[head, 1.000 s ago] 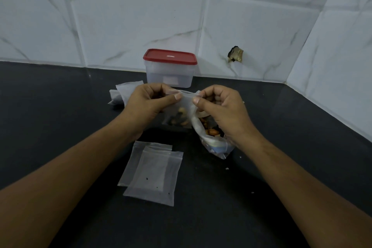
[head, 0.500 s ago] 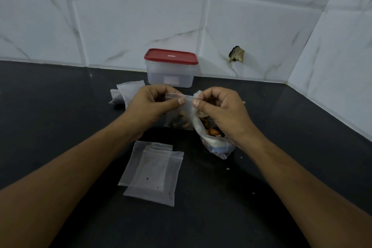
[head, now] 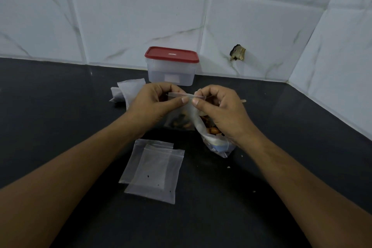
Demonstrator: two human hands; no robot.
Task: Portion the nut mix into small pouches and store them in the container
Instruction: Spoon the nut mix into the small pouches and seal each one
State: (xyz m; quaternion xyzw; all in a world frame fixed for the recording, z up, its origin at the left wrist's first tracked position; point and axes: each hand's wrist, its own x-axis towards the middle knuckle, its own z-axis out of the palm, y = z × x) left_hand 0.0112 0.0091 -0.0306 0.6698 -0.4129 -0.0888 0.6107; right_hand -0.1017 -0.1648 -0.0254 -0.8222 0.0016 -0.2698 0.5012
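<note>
Left hand (head: 153,104) and right hand (head: 223,108) have closed in, both pinching the pouch (head: 178,120) between them.

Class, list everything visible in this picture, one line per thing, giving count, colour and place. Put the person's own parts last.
container: 1, clear with red lid, back of the counter
bulging pouches: apparently 2, frosted white, left of the container
held pouch: 1, translucent, dark and brown nuts inside, between both hands
nut mix bag: 1, clear, orange-brown nuts, under the right hand
empty pouches: 2, translucent, overlapping flat on the near counter
counter: 1, black
wall tiles: several, white marbled, behind the counter
wall hole: 1, dark, right of the container
left hand: 1, pinches the held pouch's top
right hand: 1, pinches the same top
</note>
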